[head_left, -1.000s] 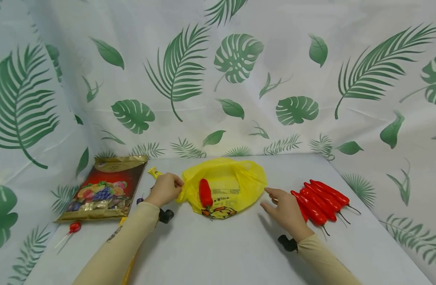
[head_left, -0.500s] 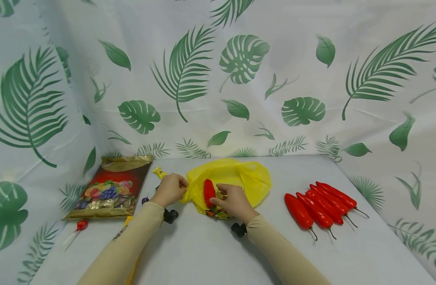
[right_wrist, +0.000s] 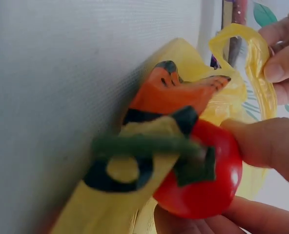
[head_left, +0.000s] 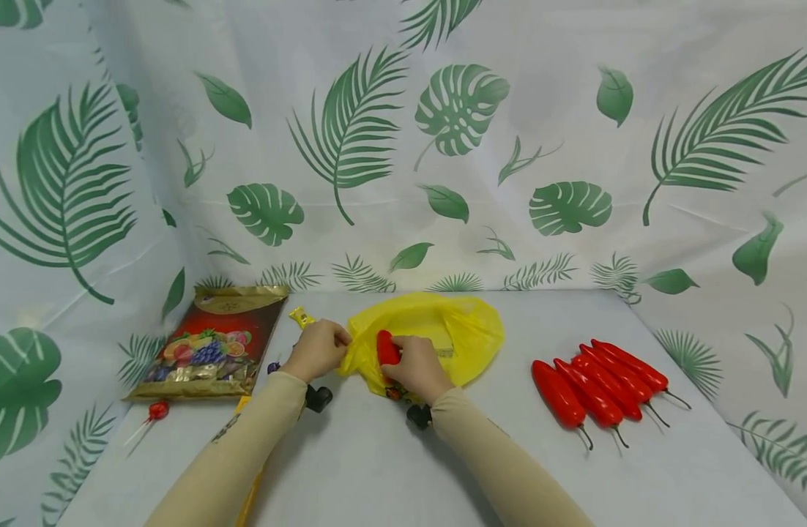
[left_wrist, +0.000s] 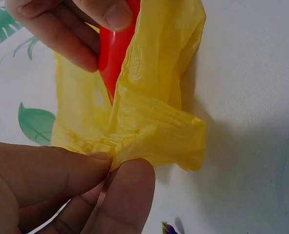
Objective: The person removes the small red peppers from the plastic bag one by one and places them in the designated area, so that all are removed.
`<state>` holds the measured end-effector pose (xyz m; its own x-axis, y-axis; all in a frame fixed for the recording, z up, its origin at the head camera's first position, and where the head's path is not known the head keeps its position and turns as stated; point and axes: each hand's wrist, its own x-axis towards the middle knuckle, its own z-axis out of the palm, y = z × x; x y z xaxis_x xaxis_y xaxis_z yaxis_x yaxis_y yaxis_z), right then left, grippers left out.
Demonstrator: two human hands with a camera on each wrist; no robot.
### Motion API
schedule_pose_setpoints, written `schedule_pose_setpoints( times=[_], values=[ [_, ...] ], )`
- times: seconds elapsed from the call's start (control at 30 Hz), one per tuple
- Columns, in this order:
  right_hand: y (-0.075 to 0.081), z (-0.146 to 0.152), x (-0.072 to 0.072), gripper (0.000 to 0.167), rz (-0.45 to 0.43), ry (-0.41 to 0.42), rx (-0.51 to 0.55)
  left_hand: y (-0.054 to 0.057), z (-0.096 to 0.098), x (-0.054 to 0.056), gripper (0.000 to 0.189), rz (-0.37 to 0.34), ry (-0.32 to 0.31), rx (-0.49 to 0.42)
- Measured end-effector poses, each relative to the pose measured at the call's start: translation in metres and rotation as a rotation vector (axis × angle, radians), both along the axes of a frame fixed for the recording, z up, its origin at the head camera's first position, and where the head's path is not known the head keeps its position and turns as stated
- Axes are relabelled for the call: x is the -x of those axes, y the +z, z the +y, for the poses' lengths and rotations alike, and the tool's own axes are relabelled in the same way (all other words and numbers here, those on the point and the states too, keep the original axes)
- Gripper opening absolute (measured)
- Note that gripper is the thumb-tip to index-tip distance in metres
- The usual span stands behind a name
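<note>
A yellow plastic bag (head_left: 472, 329) lies spread on the table, its mouth gaping. My left hand (head_left: 316, 350) pinches the bag's left edge; in the left wrist view, thumb and forefinger squeeze the gathered plastic (left_wrist: 154, 131). At the bag's mouth, my right hand (head_left: 418, 367) grips a red chili pepper (head_left: 386, 348) between thumb and fingers. From the right wrist, the pepper's rounded stem end (right_wrist: 208, 195) and blurred green stem (right_wrist: 139, 145) face the camera, against the bag's orange and black print. Its lower part is hidden by my right hand in the head view.
Several red peppers (head_left: 591, 388) lie in a row at the right. On the left are a large candy packet (head_left: 209, 344), a red lollipop (head_left: 158, 410) and a small yellow-wrapped candy (head_left: 301, 316). A yellow strip (head_left: 248, 498) lies partly under my left forearm.
My right hand has moved left from beside the row of peppers to the bag and taken hold of the pepper there. My left hand keeps its pinch on the bag.
</note>
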<state>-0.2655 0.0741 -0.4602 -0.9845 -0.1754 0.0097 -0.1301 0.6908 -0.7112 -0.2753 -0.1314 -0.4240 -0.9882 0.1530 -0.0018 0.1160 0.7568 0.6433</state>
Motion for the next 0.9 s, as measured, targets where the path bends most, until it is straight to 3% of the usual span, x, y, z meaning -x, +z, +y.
schedule_pose_setpoints(
  times=[0.23,0.5,0.9],
  values=[
    [0.002,0.013,-0.007,0.050,0.029,-0.043,0.021,0.000,0.001,0.000,0.016,-0.007,0.008,0.013],
    [0.010,0.047,-0.027,0.044,0.087,-0.082,0.075,0.001,-0.001,-0.001,0.016,0.013,-0.009,0.015],
    [0.016,0.130,-0.065,0.052,0.059,-0.192,-0.047,0.005,-0.003,-0.005,0.017,0.021,-0.022,0.027]
  ],
)
